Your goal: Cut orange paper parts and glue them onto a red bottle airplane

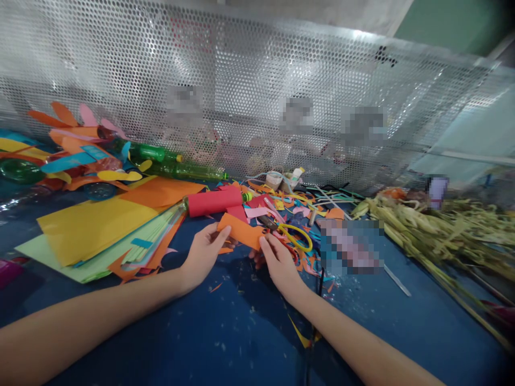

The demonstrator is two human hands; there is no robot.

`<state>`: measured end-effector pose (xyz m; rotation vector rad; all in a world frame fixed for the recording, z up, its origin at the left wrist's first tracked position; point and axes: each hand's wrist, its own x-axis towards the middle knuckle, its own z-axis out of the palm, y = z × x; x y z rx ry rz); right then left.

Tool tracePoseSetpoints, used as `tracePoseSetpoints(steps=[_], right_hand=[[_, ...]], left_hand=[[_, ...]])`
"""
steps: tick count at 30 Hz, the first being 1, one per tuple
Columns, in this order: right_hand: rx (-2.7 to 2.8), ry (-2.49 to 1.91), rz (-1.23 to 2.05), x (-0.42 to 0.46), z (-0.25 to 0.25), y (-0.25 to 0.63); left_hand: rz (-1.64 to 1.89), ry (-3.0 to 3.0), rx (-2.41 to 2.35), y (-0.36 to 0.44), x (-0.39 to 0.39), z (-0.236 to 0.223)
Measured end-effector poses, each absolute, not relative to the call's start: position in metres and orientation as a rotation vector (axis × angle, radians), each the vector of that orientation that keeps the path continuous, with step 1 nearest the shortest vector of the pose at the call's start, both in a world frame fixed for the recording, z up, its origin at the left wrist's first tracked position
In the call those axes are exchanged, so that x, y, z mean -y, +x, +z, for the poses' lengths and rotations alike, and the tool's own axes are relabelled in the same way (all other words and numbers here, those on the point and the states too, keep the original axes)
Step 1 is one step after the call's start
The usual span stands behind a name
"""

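A small orange strip of paper (241, 231) is stretched between my hands above the blue table (233, 343). My left hand (204, 251) pinches its left end, thumb on top. At the other end, my right hand (279, 262) grips the strip between thumb and fingers. Just behind it lies a bottle wrapped in red paper (214, 201), with a yellow-green cap. Scissors with yellow handles (296, 237) rest on paper scraps to the right, close to my right hand.
Coloured paper sheets (96, 228) are stacked at the left, before bottle-and-paper models (94, 155) and green bottles (181, 169). Corn husks (438, 230) cover the right side. A perforated metal screen (249, 64) stands behind. A black cord (321, 289) crosses the table near my right forearm.
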<state>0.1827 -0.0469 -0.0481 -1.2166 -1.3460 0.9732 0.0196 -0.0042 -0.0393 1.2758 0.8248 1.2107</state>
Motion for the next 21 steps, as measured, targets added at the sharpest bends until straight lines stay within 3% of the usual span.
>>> tracePoseSetpoints(steps=[21], right_hand=[[1.238,-1.248,0.887,0.0425,-0.0498,0.1857]], left_hand=[[1.177,1.295,-0.782,0.0180,0.0028,-0.0437]])
